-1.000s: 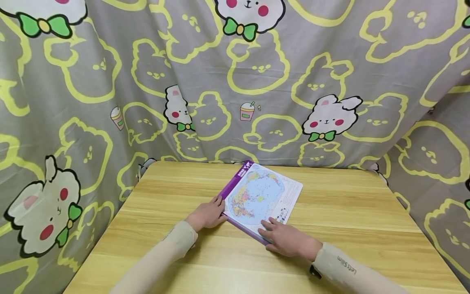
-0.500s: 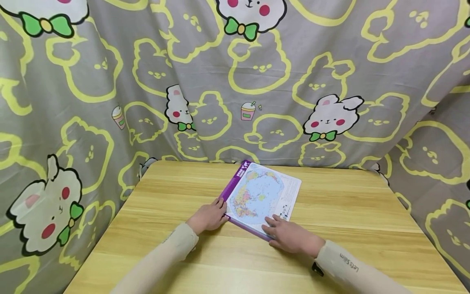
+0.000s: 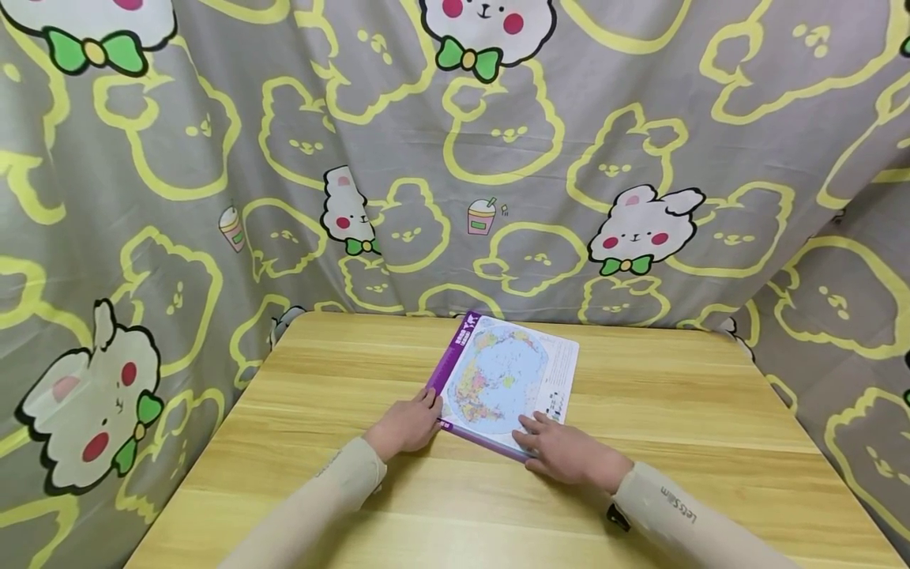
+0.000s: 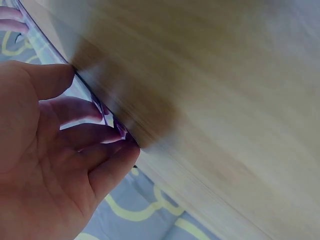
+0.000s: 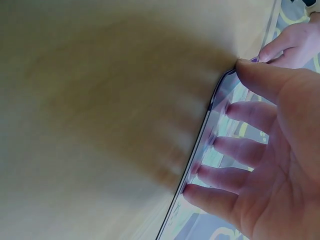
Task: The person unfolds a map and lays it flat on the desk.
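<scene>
A flat world map board (image 3: 498, 379) with a purple band along its left and near edges lies turned at a slant on the wooden table. My left hand (image 3: 405, 423) is at its near left corner, with fingers along the left edge and thumb at the near edge, as the left wrist view also shows. Fingers spread and mostly straight, my right hand (image 3: 565, 449) rests over the near right part of the map. In the right wrist view the thumb of the right hand (image 5: 280, 145) touches the board's rounded corner, and the fingertips lie on its glossy face.
The light wooden table (image 3: 675, 411) reaches back to a grey curtain (image 3: 412, 142) printed with yellow outlines and white rabbits. More curtain hangs at both sides. A small black item (image 3: 618, 518) shows under the right sleeve.
The board has turned a little counterclockwise, its far end going left and its near right corner going right and away. The right hand has shifted slightly right and away with it; the left barely moved.
</scene>
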The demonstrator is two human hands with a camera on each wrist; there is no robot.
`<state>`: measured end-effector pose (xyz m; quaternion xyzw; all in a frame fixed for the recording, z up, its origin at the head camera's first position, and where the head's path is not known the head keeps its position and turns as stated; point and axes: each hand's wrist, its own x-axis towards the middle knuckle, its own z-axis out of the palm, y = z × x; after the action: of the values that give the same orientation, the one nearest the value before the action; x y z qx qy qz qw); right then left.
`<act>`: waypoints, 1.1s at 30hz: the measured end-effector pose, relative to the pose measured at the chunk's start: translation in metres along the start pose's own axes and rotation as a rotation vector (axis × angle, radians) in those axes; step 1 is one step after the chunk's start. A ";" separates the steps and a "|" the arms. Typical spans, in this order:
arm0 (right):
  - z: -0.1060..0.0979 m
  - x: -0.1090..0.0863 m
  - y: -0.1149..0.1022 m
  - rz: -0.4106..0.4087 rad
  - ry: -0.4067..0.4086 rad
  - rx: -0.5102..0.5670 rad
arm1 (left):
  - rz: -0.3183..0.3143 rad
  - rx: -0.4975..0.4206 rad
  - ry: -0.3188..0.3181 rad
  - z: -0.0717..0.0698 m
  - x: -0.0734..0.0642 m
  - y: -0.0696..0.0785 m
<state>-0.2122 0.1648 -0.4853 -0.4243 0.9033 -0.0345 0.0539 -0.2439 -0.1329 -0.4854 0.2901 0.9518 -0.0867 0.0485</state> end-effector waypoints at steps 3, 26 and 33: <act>0.000 0.000 0.003 0.016 -0.005 0.004 | 0.005 0.013 0.002 0.001 -0.001 0.002; -0.006 0.003 0.015 0.093 -0.004 0.090 | 0.030 0.038 0.035 -0.003 -0.005 0.014; -0.006 0.003 0.019 0.095 -0.006 0.099 | 0.033 0.023 0.032 -0.004 -0.008 0.016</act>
<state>-0.2291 0.1745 -0.4813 -0.3776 0.9195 -0.0755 0.0791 -0.2280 -0.1232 -0.4823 0.3075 0.9465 -0.0923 0.0313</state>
